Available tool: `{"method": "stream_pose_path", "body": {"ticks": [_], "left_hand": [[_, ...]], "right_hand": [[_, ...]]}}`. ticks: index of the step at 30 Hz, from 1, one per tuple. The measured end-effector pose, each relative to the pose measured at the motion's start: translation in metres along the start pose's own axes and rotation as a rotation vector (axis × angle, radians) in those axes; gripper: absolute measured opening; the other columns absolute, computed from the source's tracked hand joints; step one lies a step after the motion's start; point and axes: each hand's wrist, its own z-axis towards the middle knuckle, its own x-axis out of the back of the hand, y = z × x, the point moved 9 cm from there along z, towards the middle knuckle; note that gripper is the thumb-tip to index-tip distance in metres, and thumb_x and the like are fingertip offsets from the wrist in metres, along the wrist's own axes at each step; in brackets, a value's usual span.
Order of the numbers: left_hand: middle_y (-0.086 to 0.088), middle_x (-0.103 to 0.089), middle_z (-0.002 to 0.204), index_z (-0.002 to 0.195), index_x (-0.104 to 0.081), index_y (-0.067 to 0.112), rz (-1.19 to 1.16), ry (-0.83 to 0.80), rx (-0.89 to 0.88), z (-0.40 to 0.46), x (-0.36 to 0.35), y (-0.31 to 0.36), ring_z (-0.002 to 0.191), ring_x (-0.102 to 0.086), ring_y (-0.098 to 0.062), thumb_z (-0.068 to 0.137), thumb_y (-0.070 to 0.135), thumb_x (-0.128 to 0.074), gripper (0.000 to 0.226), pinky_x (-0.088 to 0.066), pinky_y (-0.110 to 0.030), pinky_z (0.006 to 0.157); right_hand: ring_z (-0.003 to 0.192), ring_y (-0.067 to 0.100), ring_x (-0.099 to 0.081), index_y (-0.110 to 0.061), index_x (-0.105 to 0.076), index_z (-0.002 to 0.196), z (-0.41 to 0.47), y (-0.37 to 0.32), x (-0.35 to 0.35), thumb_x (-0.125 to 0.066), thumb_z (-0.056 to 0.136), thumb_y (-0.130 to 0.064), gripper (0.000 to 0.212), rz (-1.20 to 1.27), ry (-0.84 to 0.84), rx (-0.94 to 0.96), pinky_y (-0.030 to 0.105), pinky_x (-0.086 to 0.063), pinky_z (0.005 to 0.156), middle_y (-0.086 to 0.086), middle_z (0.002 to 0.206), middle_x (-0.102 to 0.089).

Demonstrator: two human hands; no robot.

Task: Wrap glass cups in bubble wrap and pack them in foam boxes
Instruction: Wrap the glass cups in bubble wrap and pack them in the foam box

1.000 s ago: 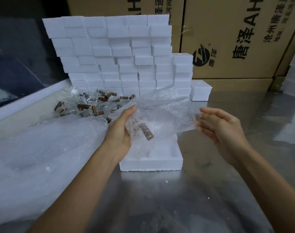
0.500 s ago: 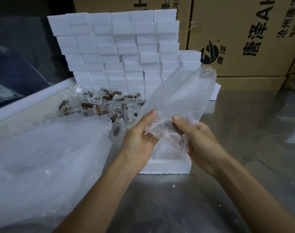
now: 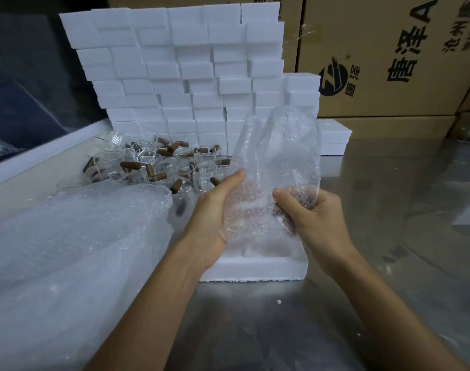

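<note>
Wrapping is the step in hand — left hand (image 3: 215, 210) cups the bubble wrap sheet (image 3: 276, 167) round a glass cup (image 3: 255, 210), right hand (image 3: 316, 218) grips its other side, above the open foam box (image 3: 255, 269) — next, probably, tucking the loose top.

Both hands (image 3: 212, 210) (image 3: 315, 218) curled, thumbs up.
</note>
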Motion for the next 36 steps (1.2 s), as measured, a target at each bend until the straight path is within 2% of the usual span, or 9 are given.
{"method": "stream_pose_path", "body": {"ticks": [8,10,12,15,17,20,24,30,36], "left_hand": [[0.011,-0.072,0.116,0.109,-0.072,0.033,0.088,0.311,-0.155,-0.006,0.028,0.007,0.115,-0.063,-0.013,0.095,0.043,-0.06,0.021,-0.044,-0.046,0.107],[0.023,-0.074,0.099,0.085,-0.076,0.044,0.117,0.326,-0.176,-0.01,0.029,0.01,0.105,-0.065,-0.003,0.097,0.045,-0.057,0.022,-0.047,-0.041,0.104],[0.016,-0.074,0.105,0.093,-0.077,0.039,0.08,0.343,-0.179,-0.012,0.032,0.009,0.11,-0.066,-0.01,0.098,0.043,-0.056,0.022,-0.046,-0.046,0.105],[-0.002,-0.069,0.125,0.122,-0.067,0.021,-0.047,0.34,-0.161,-0.013,0.036,0.005,0.12,-0.062,-0.025,0.1,0.037,-0.054,0.03,-0.044,-0.052,0.107],[-0.004,-0.066,0.129,0.13,-0.062,0.018,-0.085,0.335,-0.16,-0.015,0.037,0.003,0.122,-0.061,-0.027,0.101,0.034,-0.053,0.034,-0.043,-0.052,0.108],[-0.009,-0.065,0.13,0.133,-0.06,0.013,-0.149,0.249,-0.114,-0.016,0.027,-0.003,0.121,-0.061,-0.03,0.102,0.031,-0.05,0.037,-0.042,-0.053,0.109],[-0.017,-0.067,0.125,0.136,-0.056,0.007,-0.24,0.109,-0.005,-0.018,0.011,-0.012,0.114,-0.065,-0.034,0.101,0.033,-0.046,0.044,-0.051,-0.051,0.099],[-0.02,-0.066,0.126,0.137,-0.055,0.005,-0.273,0.076,0.035,-0.022,0.004,-0.015,0.115,-0.064,-0.037,0.101,0.034,-0.042,0.048,-0.05,-0.051,0.099],[-0.022,-0.061,0.133,0.142,-0.047,0.002,-0.315,0.047,-0.032,-0.021,0.001,-0.012,0.125,-0.056,-0.041,0.086,0.031,-0.054,0.063,-0.037,-0.059,0.11]], "right_hand": [[0.049,0.023,-0.054,0.006,-0.051,0.063,-0.004,0.006,-0.002,-0.069,0.094,-0.023,0.047,-0.072,-0.045,0.011,0.028,-0.043,0.043,0.013,0.05,-0.049],[0.057,0.032,-0.062,0.002,-0.059,0.084,-0.006,0.008,0.003,-0.069,0.094,-0.03,0.036,-0.082,0.009,-0.002,0.035,-0.05,0.047,0.022,0.065,-0.058],[0.065,0.024,-0.068,-0.019,-0.056,0.12,-0.01,0.006,0.011,-0.068,0.094,-0.039,0.035,-0.137,0.079,0.026,0.04,-0.055,0.055,0.012,0.092,-0.071],[0.113,0.014,-0.062,-0.034,-0.025,0.15,-0.019,-0.023,0.014,-0.061,0.093,-0.048,0.069,-0.429,0.059,0.375,0.03,-0.055,0.084,-0.001,0.149,-0.042],[0.142,0.013,-0.039,-0.028,-0.024,0.155,-0.026,-0.036,0.008,-0.057,0.095,-0.048,0.071,-0.519,-0.025,0.56,0.031,-0.046,0.103,0.0,0.159,-0.027],[0.139,0.013,-0.045,-0.015,-0.045,0.147,-0.029,-0.037,0.003,-0.049,0.098,-0.05,0.06,-0.5,-0.081,0.586,0.032,-0.041,0.11,0.002,0.148,-0.048],[0.091,0.01,-0.067,-0.022,-0.071,0.106,-0.036,-0.037,-0.001,-0.051,0.098,-0.049,0.035,-0.499,-0.054,0.571,0.032,-0.052,0.078,-0.011,0.096,-0.07],[0.055,0.0,-0.051,-0.021,-0.061,0.068,-0.034,-0.018,-0.004,-0.051,0.095,-0.05,0.041,-0.368,-0.003,0.351,0.017,-0.035,0.054,-0.017,0.06,-0.057],[0.056,0.006,-0.042,-0.021,-0.043,0.058,-0.03,-0.015,0.007,-0.049,0.095,-0.048,0.046,-0.39,0.14,0.264,0.016,-0.031,0.055,-0.009,0.057,-0.042]]}}
